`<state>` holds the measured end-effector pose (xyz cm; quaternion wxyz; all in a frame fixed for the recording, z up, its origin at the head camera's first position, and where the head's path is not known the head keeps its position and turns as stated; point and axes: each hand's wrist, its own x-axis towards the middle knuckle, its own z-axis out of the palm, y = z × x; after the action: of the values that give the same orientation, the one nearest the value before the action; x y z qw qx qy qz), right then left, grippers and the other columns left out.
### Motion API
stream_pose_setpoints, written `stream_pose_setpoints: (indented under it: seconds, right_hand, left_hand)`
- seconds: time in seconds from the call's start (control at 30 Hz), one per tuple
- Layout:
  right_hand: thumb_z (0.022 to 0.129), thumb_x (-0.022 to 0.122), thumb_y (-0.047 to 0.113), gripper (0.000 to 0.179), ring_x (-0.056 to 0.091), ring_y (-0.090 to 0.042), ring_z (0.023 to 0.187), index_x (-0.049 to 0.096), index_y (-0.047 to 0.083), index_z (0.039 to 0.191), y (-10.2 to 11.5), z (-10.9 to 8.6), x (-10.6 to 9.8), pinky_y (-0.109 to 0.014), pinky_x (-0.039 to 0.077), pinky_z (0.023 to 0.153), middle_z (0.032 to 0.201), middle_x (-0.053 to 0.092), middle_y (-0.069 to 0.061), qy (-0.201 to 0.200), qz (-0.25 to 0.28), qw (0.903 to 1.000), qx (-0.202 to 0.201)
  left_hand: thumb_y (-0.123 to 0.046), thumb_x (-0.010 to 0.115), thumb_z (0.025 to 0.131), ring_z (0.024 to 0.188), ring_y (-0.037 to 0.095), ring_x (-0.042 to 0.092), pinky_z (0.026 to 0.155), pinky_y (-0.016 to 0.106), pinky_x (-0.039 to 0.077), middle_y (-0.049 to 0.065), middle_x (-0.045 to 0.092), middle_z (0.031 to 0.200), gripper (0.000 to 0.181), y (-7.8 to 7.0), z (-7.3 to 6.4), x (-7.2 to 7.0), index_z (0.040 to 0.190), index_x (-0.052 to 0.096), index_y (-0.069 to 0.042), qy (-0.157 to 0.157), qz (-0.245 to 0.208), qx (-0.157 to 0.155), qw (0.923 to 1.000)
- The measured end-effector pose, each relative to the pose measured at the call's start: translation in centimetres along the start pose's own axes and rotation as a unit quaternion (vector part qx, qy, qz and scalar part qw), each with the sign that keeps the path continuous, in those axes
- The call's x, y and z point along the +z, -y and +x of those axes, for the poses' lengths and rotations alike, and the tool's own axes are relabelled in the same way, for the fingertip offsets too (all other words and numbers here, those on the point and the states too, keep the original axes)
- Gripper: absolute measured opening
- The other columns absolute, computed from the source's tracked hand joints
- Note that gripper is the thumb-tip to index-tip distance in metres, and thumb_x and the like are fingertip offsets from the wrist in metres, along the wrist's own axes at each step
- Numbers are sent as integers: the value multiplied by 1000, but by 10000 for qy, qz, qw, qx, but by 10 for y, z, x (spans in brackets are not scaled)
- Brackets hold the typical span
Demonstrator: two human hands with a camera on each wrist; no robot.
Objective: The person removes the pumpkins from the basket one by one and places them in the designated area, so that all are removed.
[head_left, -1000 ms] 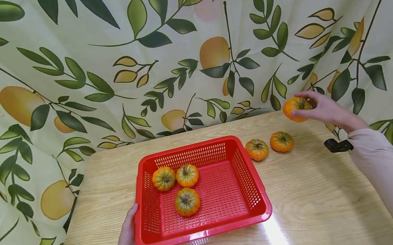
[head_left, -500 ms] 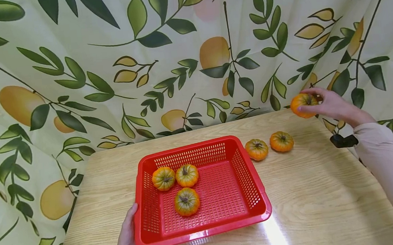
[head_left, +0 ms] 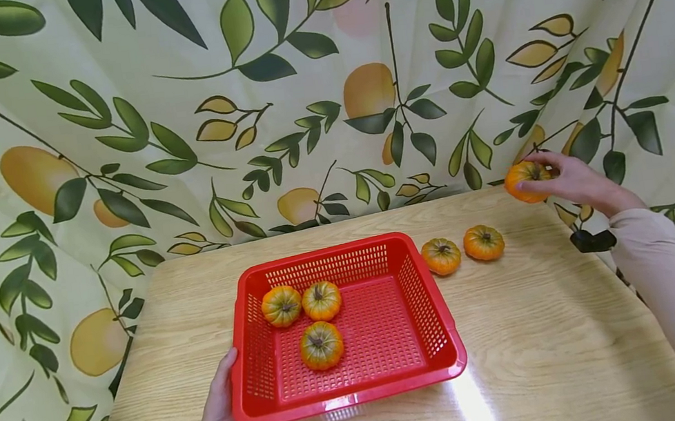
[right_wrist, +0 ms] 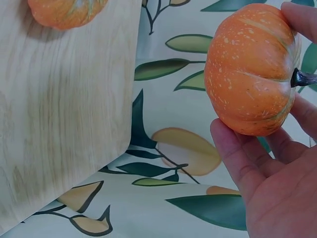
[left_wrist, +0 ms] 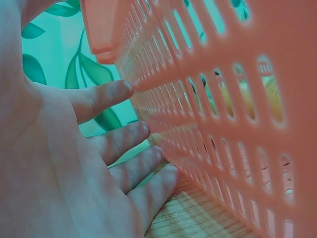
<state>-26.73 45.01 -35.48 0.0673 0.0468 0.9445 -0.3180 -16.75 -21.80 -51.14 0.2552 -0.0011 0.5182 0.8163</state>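
Observation:
Between thumb and fingers my right hand (head_left: 577,177) pinches a small orange pumpkin (head_left: 527,182), up near the table's far right corner. Its dark stem (right_wrist: 303,78) points toward the palm in the right wrist view. My left hand (head_left: 217,396) rests against the left side of a red plastic basket (head_left: 351,400), and its fingers (left_wrist: 138,173) reach out fairly straight to the slotted wall. Three pumpkins lie inside the basket: one at back left (head_left: 282,306), one beside it (head_left: 321,300) and one nearer the front (head_left: 322,345).
Two more pumpkins sit on the wooden table (head_left: 542,305) right of the basket, one close to its rim (head_left: 441,256) and another farther right (head_left: 484,243). A leaf-patterned curtain (head_left: 315,123) hangs behind the table and around its sides.
My right hand has moved a little to the right with the pumpkin in its grip, mostly in the first half second. The left hand and the basket have stayed in place.

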Motion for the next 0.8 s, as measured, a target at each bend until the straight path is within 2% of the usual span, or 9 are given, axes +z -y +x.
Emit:
stream_pose_setpoints:
  seconds: [0.13,0.37,0.5,0.63,0.8]
  right_hand:
    - [96,60,56,92,35,-50,128,18,4,160,-5,-1,0,-63,37,98,152,29,-35,43,52,9999,94]
    - [96,59,57,94,36,-49,126,15,4,161,-13,1,2,-61,37,97,151,28,-36,100,122,9998,146]
    - [97,58,57,94,35,-50,128,15,3,161,-19,1,5,-65,33,101,151,28,-37,140,128,9997,181]
    - [98,56,56,93,34,-52,129,14,1,160,-25,0,9,-70,30,103,151,28,-39,197,216,9994,181]
    - [98,57,55,92,33,-52,130,16,0,159,-32,2,18,-69,30,104,151,30,-37,242,387,9987,207]
  left_hand:
    - [-52,25,105,108,9,66,95,33,55,-12,70,118,43,0,1,1,128,60,-42,-33,39,-1,10000]
    - [-55,28,104,108,10,66,94,34,55,-12,69,117,41,1,0,3,127,59,-42,-338,119,6,9994]
    - [-55,28,104,107,10,66,94,34,56,-11,69,117,41,2,0,3,127,59,-42,-428,190,8,9989]
    - [-55,27,104,107,10,66,94,34,55,-12,69,117,41,2,0,2,126,59,-42,-395,195,-19,9990]
    - [-54,26,105,108,9,66,95,33,55,-12,70,117,42,1,0,1,126,61,-43,-225,75,-61,9997]
